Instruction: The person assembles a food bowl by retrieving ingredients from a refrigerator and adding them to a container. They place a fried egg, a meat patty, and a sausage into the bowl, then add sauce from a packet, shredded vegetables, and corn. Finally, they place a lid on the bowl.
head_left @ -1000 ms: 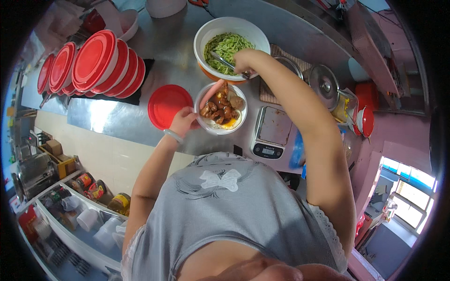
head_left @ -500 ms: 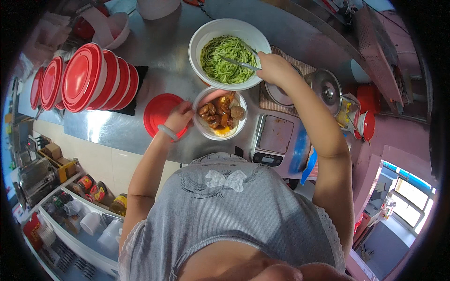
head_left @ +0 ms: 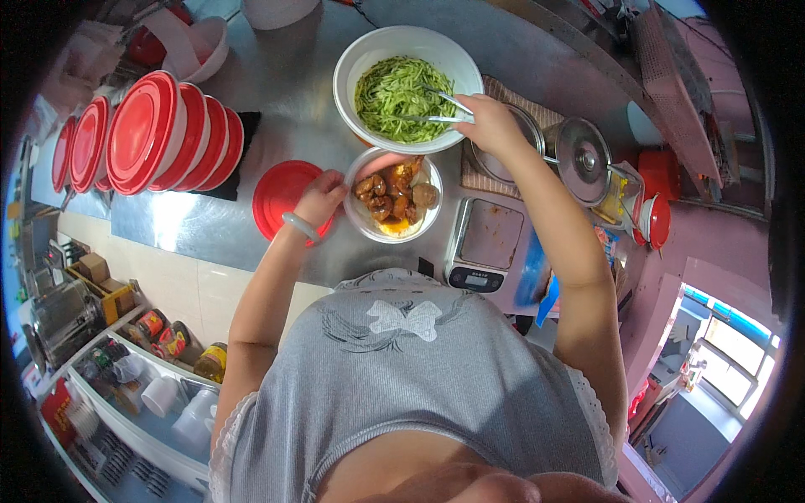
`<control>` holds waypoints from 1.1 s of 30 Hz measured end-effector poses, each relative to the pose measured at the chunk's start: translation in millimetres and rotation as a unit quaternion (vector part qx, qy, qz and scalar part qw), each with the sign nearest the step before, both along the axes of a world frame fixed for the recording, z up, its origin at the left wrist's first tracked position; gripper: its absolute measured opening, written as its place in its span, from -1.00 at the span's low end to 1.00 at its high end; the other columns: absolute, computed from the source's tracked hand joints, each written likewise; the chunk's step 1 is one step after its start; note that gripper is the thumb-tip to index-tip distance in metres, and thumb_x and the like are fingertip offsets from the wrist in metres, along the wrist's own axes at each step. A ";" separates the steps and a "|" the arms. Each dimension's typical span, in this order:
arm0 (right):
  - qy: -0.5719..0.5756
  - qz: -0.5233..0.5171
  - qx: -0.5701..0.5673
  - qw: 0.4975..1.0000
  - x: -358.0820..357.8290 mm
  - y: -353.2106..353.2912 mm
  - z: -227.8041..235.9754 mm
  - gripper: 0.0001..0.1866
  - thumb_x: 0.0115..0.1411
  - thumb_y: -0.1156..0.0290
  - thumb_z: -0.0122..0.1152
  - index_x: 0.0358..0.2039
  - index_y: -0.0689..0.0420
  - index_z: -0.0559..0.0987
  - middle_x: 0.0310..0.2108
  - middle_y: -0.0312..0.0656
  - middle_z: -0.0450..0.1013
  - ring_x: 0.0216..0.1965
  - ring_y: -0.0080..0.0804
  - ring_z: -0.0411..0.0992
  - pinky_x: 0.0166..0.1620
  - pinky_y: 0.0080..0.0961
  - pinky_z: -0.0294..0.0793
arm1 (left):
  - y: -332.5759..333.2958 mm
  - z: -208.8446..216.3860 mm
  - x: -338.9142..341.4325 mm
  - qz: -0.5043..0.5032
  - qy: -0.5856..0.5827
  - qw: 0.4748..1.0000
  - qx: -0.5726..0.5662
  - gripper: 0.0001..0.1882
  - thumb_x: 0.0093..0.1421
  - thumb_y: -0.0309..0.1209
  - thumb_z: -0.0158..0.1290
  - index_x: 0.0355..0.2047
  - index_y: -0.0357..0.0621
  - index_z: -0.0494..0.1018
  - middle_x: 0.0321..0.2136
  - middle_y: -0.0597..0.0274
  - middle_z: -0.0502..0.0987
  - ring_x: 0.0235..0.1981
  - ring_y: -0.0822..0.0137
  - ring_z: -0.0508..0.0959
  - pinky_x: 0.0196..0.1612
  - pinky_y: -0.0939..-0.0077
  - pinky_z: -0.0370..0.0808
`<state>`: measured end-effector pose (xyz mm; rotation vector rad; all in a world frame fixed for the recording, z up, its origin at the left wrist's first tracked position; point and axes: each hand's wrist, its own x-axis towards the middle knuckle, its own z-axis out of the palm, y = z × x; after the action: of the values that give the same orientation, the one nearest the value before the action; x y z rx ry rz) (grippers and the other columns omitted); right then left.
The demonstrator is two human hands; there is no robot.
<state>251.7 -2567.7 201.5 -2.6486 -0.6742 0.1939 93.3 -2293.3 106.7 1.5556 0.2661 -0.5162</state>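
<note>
My right hand (head_left: 492, 126) grips metal tongs (head_left: 443, 119); their two arms stand apart in the shredded green vegetable (head_left: 398, 96), which looks like cucumber. That heap lies in a large white bowl (head_left: 345, 80). Nearer me is a smaller white bowl (head_left: 392, 238) with glazed brown meat pieces (head_left: 379, 194), a round meatball (head_left: 424, 196), a pink sausage (head_left: 387, 165) and yellowish sauce. My left hand (head_left: 322, 201) is closed on this bowl's left rim, fingers pinched there. Under and beside that hand lies a red round lid (head_left: 272, 197).
Red-lidded white bowls (head_left: 144, 130) stand stacked at the left. A kitchen scale (head_left: 490, 239) sits right of the small bowl. Behind it are lidded metal pots (head_left: 580, 159) on a striped cloth (head_left: 495, 172). A shelf (head_left: 138, 415) with jars and cups is at lower left.
The tongs have shifted within the green shreds, their tips now slightly nearer me. My left hand stays at the small bowl's rim. The whole view has moved slightly.
</note>
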 end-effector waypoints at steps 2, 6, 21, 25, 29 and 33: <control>-0.008 -0.007 -0.020 1.000 1.3 7.8 -9.3 -0.71 -0.06 0.40 0.12 -0.25 0.10 0.51 -0.28 -0.12 0.43 -0.23 -0.17 0.38 -0.18 -0.34 0.35 | 2.9 -17.7 0.5 -0.015 -0.064 0.996 0.060 -0.79 0.13 -0.43 -0.12 -0.24 -0.26 0.32 -0.43 0.25 0.43 -0.50 0.45 0.45 -0.46 0.60 0.43; 0.026 -0.043 -0.008 0.999 3.2 10.7 -5.0 -0.72 -0.05 0.38 0.12 -0.25 0.08 0.52 -0.30 -0.12 0.43 -0.23 -0.17 0.38 -0.18 -0.34 0.36 | 4.4 -19.0 0.6 -0.017 -0.062 0.993 0.099 -0.79 0.14 -0.46 -0.12 -0.22 -0.27 0.31 -0.42 0.25 0.43 -0.49 0.46 0.45 -0.46 0.61 0.44; 0.029 -0.082 0.168 0.982 -22.2 -23.3 -13.7 -0.68 -0.03 0.28 0.14 -0.23 0.08 0.51 -0.36 -0.07 0.46 -0.34 -0.28 0.44 -0.25 -0.50 0.37 | 7.0 29.3 -24.8 0.179 -0.122 0.974 0.069 -0.82 0.10 -0.58 -0.15 -0.25 -0.27 0.35 -0.42 0.26 0.45 -0.44 0.49 0.45 -0.40 0.66 0.42; 0.125 -0.080 0.212 0.966 -59.6 -38.0 13.1 -0.68 -0.01 0.27 0.15 -0.22 0.09 0.50 -0.38 -0.11 0.47 -0.35 -0.37 0.45 -0.25 -0.54 0.35 | 13.0 38.2 -41.7 0.186 -0.188 0.948 0.175 -0.81 0.08 -0.60 -0.15 -0.28 -0.28 0.36 -0.44 0.26 0.45 -0.42 0.51 0.43 -0.36 0.69 0.37; 0.261 -0.062 0.244 0.932 -110.1 -47.9 19.3 -0.68 -0.03 0.31 0.18 -0.22 0.11 0.50 -0.40 -0.12 0.46 -0.36 -0.38 0.43 -0.25 -0.53 0.35 | 12.8 37.0 -55.7 0.193 -0.164 0.957 0.142 -0.81 0.07 -0.60 -0.14 -0.27 -0.27 0.37 -0.44 0.28 0.44 -0.44 0.55 0.39 -0.36 0.72 0.33; 0.193 0.025 0.189 0.963 -130.2 -38.5 2.2 -0.65 -0.06 0.36 0.18 -0.20 0.13 0.48 -0.36 -0.11 0.44 -0.33 -0.30 0.42 -0.24 -0.49 0.35 | 1.1 40.1 -60.3 0.181 -0.180 0.958 0.132 -0.81 0.08 -0.59 -0.14 -0.27 -0.26 0.37 -0.44 0.32 0.44 -0.45 0.58 0.37 -0.37 0.74 0.32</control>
<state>121.6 -2606.2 203.7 -2.1465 -0.5793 0.5244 33.0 -2292.3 146.8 1.7742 0.3403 0.0974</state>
